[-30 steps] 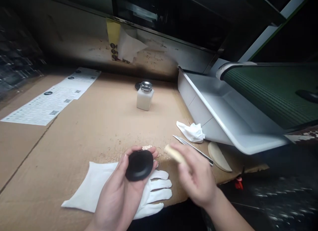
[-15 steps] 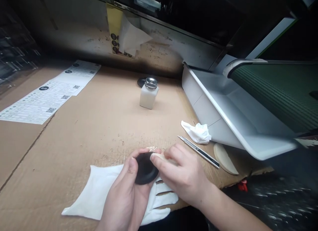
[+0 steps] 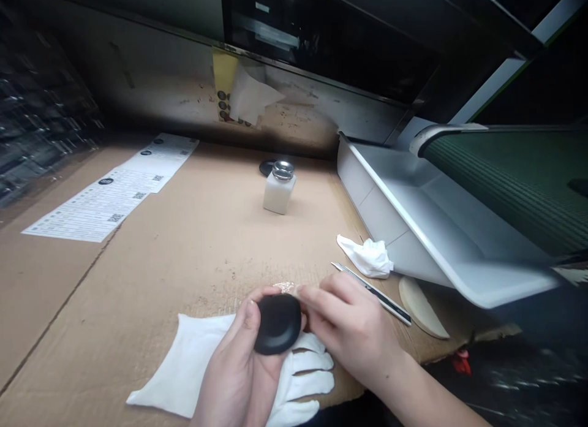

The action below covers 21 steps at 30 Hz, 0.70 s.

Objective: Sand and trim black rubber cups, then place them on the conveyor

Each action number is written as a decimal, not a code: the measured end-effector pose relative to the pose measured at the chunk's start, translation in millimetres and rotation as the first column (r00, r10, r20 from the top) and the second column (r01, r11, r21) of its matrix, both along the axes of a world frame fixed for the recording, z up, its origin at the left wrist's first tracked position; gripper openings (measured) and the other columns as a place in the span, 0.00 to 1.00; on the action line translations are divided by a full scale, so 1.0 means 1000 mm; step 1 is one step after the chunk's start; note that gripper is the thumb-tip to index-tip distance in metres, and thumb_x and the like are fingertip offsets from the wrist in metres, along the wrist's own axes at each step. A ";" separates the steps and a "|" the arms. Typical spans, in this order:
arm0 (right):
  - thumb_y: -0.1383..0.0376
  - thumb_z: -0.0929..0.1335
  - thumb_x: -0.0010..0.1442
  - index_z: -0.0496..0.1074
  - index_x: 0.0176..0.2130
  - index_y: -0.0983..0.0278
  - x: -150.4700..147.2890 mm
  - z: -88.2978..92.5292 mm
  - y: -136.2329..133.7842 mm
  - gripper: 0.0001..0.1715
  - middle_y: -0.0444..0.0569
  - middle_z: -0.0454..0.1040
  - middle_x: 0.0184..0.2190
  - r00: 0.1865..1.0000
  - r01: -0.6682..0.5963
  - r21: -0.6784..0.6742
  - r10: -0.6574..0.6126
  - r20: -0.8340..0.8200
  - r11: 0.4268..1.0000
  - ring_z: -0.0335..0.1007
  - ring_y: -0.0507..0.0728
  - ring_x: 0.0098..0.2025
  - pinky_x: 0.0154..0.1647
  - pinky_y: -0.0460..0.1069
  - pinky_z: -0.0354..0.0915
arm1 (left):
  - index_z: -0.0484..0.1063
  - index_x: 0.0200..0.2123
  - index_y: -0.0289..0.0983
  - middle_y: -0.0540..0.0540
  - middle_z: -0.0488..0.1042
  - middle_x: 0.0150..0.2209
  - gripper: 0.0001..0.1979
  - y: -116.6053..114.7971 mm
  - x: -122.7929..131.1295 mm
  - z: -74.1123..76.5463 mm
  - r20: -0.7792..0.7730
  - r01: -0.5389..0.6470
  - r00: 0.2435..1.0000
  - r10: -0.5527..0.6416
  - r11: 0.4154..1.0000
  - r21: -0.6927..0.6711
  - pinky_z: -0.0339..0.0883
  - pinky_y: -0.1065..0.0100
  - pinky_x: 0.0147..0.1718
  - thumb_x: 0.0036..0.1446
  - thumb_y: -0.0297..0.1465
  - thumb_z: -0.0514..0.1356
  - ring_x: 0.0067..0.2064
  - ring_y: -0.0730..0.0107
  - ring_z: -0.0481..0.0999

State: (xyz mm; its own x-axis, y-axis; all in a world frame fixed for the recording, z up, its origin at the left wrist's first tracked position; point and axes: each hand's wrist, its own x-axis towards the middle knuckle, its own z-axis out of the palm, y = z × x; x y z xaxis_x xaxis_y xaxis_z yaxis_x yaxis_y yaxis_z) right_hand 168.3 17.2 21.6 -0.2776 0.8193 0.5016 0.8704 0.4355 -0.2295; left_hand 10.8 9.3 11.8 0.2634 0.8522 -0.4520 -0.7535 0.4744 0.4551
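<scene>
- left hand (image 3: 239, 362) was cupped round a black rounded puck (image 3: 278, 324), thumb up on its rim, all of it held just above the front edge of the cardboard sheet (image 3: 193, 249)
- right hand (image 3: 351, 329) was pinched narrow right at the puck's far edge, can't tell what's in those fingers
- white cotton glove (image 3: 310, 378) and white cloth (image 3: 174, 369) sat right under the hands
- utility knife (image 3: 374, 294) lay just off the right hand, near the grey plastic tray (image 3: 413, 215)
- long stretch of cardboard ran back to the dispenser bottle (image 3: 278, 194)
</scene>
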 end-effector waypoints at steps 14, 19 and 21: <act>0.70 0.67 0.54 0.70 0.43 0.66 -0.008 0.003 -0.004 0.14 0.48 0.74 0.32 0.958 -0.283 0.166 0.269 0.101 0.945 0.62 0.54 0.32 0.29 0.49 0.65 | 0.72 0.36 0.38 0.42 0.74 0.42 0.11 0.002 0.005 0.002 -0.046 0.008 0.999 -0.010 0.999 -0.033 0.60 0.53 0.51 0.55 0.37 0.56 0.49 0.56 0.70; 0.72 0.65 0.56 0.69 0.45 0.67 -0.009 -0.004 -0.013 0.15 0.50 0.74 0.31 0.970 -0.244 0.119 0.241 0.037 0.963 0.62 0.52 0.30 0.27 0.47 0.64 | 0.71 0.36 0.37 0.42 0.75 0.41 0.11 0.000 0.003 0.002 0.000 0.012 1.000 -0.012 1.000 -0.011 0.58 0.56 0.51 0.58 0.36 0.52 0.49 0.59 0.70; 0.72 0.64 0.56 0.71 0.42 0.67 -0.011 -0.009 -0.028 0.12 0.49 0.74 0.28 0.969 -0.243 0.138 0.247 -0.006 0.960 0.62 0.51 0.27 0.24 0.46 0.63 | 0.71 0.36 0.37 0.40 0.75 0.41 0.12 -0.001 0.002 0.000 0.001 0.019 1.000 -0.019 1.000 -0.009 0.58 0.58 0.51 0.58 0.37 0.52 0.48 0.60 0.70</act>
State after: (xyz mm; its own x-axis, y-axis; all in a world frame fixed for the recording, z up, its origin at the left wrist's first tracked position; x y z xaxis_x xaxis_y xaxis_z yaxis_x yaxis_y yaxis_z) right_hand 157.7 -11.2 12.4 -0.4487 0.6521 0.6111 0.7285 0.6630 -0.1726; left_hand 13.1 8.3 11.5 0.2801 0.8427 -0.4598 -0.7445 0.4931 0.4501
